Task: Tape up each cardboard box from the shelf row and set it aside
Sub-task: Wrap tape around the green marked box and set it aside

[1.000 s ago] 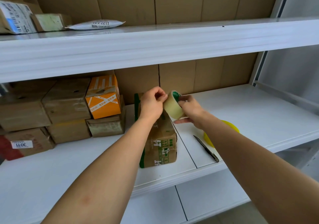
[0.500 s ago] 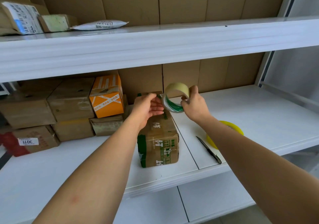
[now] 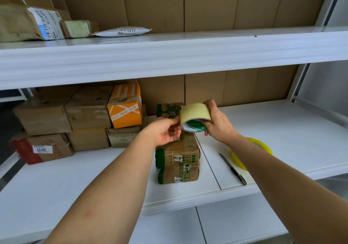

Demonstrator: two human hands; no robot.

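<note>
Brown cardboard box (image 3: 177,157) with green printing stands near the front edge of a white shelf (image 3: 282,131). Above it, a person holds a roll of pale tape (image 3: 194,116): the right hand (image 3: 218,124) curls round the roll, and the left hand (image 3: 165,132) pinches at the roll's edge, apparently at the loose tape end, though that end is too small to make out. A black knife (image 3: 232,168) and a yellow tape roll (image 3: 250,153) lie to the right.

Risks, as I judge them: the thin tape end could slip back onto the roll or fold and stick to itself, and a hard pull could drag the light box toward the shelf edge.

Readable writing: a stacked box at far left (image 3: 47,147) bears a sticker reading "3011" upside down; a white pouch (image 3: 122,31) on the upper shelf shows "2-2217".
</note>
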